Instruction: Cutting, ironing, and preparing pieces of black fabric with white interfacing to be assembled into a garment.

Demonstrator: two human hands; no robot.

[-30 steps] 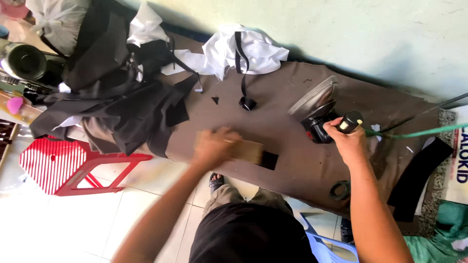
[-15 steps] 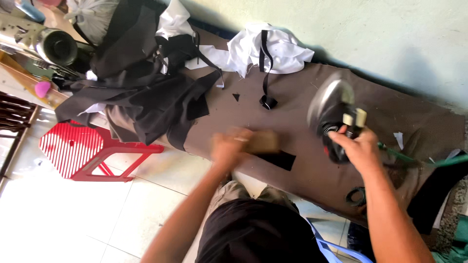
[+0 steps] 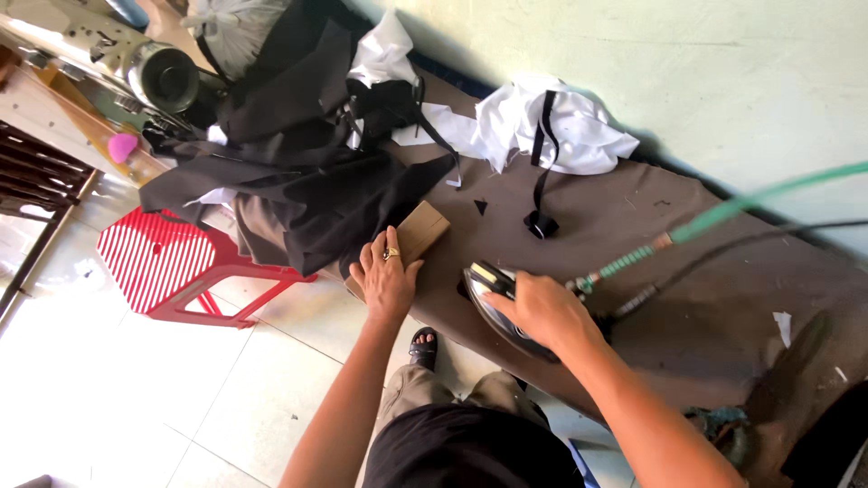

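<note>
Head — left hand (image 3: 387, 280) on block (image 3: 418, 231) | right hand (image 3: 542, 310) grips iron (image 3: 493, 294)

A pale green wall (image 3: 723, 81) is seen behind a long brown-covered table (image 3: 687, 271). White floor tiles (image 3: 136, 389) are brightly lit, and a red plastic stool (image 3: 172, 267) is placed beside the table.

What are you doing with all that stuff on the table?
A person stands at a long table covered in brown cloth. Their right hand grips a shiny metal iron with a black handle, set down on the cloth, with a green hose and a dark cord running off it. Their left hand lies flat on a small tan cardboard-like block next to a heap of black fabric. White fabric with black strips is bunched by the wall, and a red plastic stool stands beside the table.
</note>
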